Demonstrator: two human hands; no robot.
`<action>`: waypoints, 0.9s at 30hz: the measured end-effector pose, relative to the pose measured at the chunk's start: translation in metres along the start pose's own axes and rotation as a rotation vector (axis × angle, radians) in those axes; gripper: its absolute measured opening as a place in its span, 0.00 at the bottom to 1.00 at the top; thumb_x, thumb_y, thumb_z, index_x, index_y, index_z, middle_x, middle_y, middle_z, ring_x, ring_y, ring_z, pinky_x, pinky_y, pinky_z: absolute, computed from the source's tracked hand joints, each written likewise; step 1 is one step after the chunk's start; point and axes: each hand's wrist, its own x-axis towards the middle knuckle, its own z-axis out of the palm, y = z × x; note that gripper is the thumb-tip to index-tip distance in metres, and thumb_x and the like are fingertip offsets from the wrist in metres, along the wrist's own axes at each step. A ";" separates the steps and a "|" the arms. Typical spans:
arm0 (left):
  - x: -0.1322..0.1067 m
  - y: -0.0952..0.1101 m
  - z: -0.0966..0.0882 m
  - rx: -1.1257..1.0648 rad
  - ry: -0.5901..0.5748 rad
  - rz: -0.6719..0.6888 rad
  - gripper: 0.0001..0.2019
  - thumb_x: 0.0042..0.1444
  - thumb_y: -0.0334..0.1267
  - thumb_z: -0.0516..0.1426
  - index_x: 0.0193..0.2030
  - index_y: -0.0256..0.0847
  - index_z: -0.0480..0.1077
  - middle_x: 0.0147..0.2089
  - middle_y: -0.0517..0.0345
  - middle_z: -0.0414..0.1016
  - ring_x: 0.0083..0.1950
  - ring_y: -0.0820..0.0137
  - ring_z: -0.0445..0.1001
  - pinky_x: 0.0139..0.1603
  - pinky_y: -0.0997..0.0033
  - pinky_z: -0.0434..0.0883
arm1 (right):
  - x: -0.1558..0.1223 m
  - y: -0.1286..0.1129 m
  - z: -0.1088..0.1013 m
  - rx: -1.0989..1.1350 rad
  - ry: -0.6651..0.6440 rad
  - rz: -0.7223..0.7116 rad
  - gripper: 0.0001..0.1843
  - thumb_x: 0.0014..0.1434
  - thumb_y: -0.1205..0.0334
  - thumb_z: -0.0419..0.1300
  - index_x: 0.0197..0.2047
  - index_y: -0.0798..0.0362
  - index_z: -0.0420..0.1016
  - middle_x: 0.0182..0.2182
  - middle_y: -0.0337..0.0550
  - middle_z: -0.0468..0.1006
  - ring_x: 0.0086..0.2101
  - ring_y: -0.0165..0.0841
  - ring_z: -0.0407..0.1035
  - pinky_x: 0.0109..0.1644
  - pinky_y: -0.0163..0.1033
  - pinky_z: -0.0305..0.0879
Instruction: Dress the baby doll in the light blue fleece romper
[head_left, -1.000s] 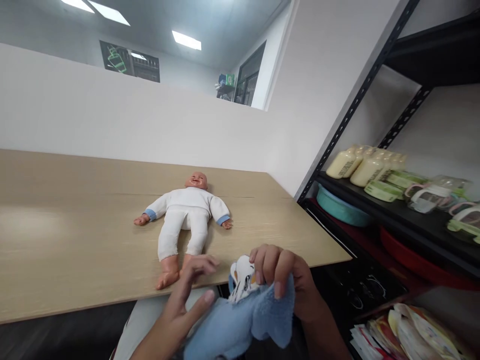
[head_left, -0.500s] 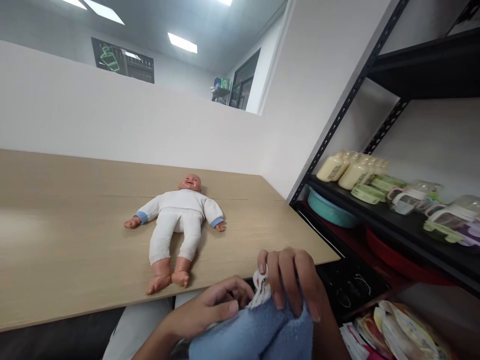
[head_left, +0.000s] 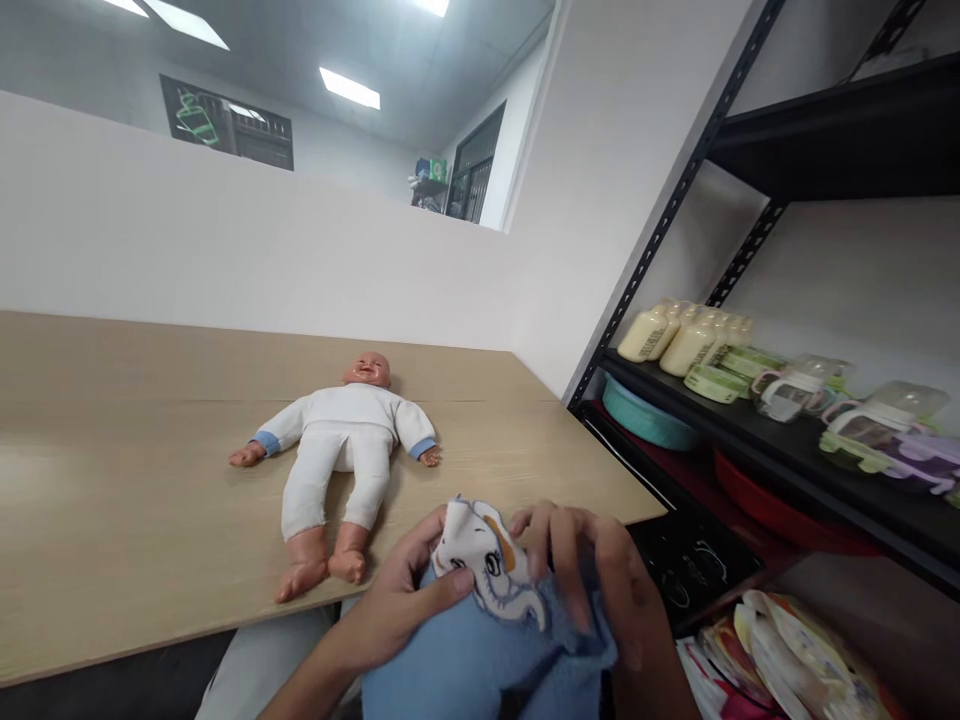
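Note:
Just off the table's near edge, a blue fleecy baby garment (head_left: 450, 650) with a white elephant patch (head_left: 491, 565) is held up over my lap. My left hand (head_left: 409, 600) grips its left side, the thumb pressed on the front beside the patch. My right hand (head_left: 592, 570) curls its fingers over the garment's right side; those fingers are slightly blurred. On the table beyond lies a baby doll (head_left: 349, 430) on its back, in a white suit with blue cuffs and with bare feet towards me. The garment's lower part runs out of view.
The wooden table (head_left: 135, 530) ends at a white wall. At right, a black shelf (head_left: 780, 430) holds several cream bottles (head_left: 675, 335), green tubs and clear cups. Below it are a teal basin (head_left: 649, 415), a red basin (head_left: 780, 510) and plastic packages (head_left: 810, 660).
The garment's front has been turned and spread, so the elephant patch now shows. My left hand has moved onto its left edge. The view has shifted slightly right; the doll lies as before.

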 end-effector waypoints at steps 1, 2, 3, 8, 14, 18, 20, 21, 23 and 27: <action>-0.002 0.004 -0.003 0.022 -0.003 -0.004 0.27 0.62 0.56 0.68 0.64 0.47 0.74 0.55 0.53 0.81 0.58 0.56 0.76 0.62 0.61 0.70 | -0.002 0.001 -0.001 0.021 0.046 -0.032 0.32 0.53 0.34 0.72 0.09 0.42 0.71 0.27 0.45 0.81 0.41 0.44 0.78 0.60 0.53 0.68; -0.003 0.007 -0.005 0.046 -0.002 -0.016 0.27 0.63 0.55 0.67 0.64 0.47 0.74 0.54 0.53 0.81 0.56 0.57 0.77 0.61 0.62 0.71 | -0.003 0.001 -0.002 0.073 0.072 -0.082 0.25 0.55 0.39 0.73 0.16 0.42 0.77 0.36 0.46 0.83 0.48 0.46 0.76 0.63 0.54 0.66; -0.005 0.011 -0.006 0.068 0.006 -0.029 0.26 0.63 0.54 0.67 0.64 0.47 0.74 0.53 0.53 0.81 0.55 0.58 0.77 0.60 0.63 0.72 | -0.003 0.002 -0.002 0.130 0.072 -0.123 0.15 0.57 0.43 0.73 0.25 0.41 0.81 0.44 0.45 0.82 0.53 0.46 0.74 0.66 0.56 0.64; -0.010 0.024 -0.011 0.191 0.040 -0.055 0.26 0.63 0.49 0.67 0.66 0.48 0.73 0.55 0.52 0.80 0.60 0.55 0.75 0.61 0.60 0.74 | 0.006 0.001 0.004 0.230 -0.143 0.006 0.36 0.58 0.38 0.67 0.67 0.39 0.71 0.71 0.49 0.68 0.73 0.53 0.54 0.77 0.65 0.42; -0.023 0.034 -0.019 0.475 0.063 0.004 0.24 0.61 0.46 0.67 0.63 0.51 0.76 0.47 0.56 0.81 0.50 0.56 0.78 0.56 0.64 0.77 | 0.018 -0.003 0.016 -0.026 -0.315 0.206 0.48 0.63 0.33 0.64 0.77 0.47 0.57 0.73 0.56 0.63 0.70 0.49 0.59 0.74 0.56 0.53; -0.037 0.031 -0.031 0.614 0.259 -0.047 0.35 0.55 0.50 0.71 0.68 0.48 0.72 0.52 0.50 0.82 0.57 0.50 0.78 0.63 0.59 0.75 | 0.021 -0.003 0.024 -0.206 -0.224 0.314 0.37 0.61 0.47 0.72 0.69 0.48 0.70 0.61 0.51 0.76 0.55 0.42 0.73 0.61 0.46 0.68; -0.041 0.030 -0.036 0.583 0.334 -0.052 0.37 0.54 0.51 0.72 0.69 0.47 0.69 0.56 0.48 0.81 0.59 0.49 0.78 0.63 0.58 0.75 | 0.023 -0.005 0.027 -0.224 -0.225 0.323 0.30 0.61 0.49 0.72 0.63 0.50 0.77 0.50 0.45 0.80 0.46 0.38 0.73 0.53 0.41 0.69; -0.041 0.030 -0.038 0.544 0.356 -0.041 0.37 0.55 0.51 0.71 0.69 0.47 0.67 0.57 0.48 0.80 0.59 0.50 0.78 0.62 0.59 0.76 | 0.023 -0.006 0.028 -0.227 -0.249 0.318 0.24 0.62 0.49 0.71 0.57 0.52 0.80 0.43 0.42 0.80 0.40 0.35 0.71 0.49 0.38 0.69; -0.040 0.033 -0.041 0.471 0.379 -0.001 0.34 0.58 0.50 0.70 0.67 0.48 0.65 0.55 0.50 0.80 0.56 0.54 0.80 0.57 0.64 0.78 | 0.023 -0.009 0.031 -0.238 -0.306 0.276 0.16 0.63 0.49 0.70 0.43 0.54 0.83 0.34 0.38 0.76 0.34 0.32 0.66 0.44 0.37 0.66; -0.034 0.038 -0.043 0.400 0.412 0.037 0.30 0.61 0.49 0.68 0.64 0.48 0.59 0.48 0.56 0.79 0.50 0.61 0.80 0.51 0.71 0.77 | 0.019 -0.008 0.036 -0.255 -0.271 0.166 0.16 0.67 0.48 0.65 0.41 0.53 0.80 0.42 0.44 0.75 0.44 0.38 0.69 0.55 0.41 0.66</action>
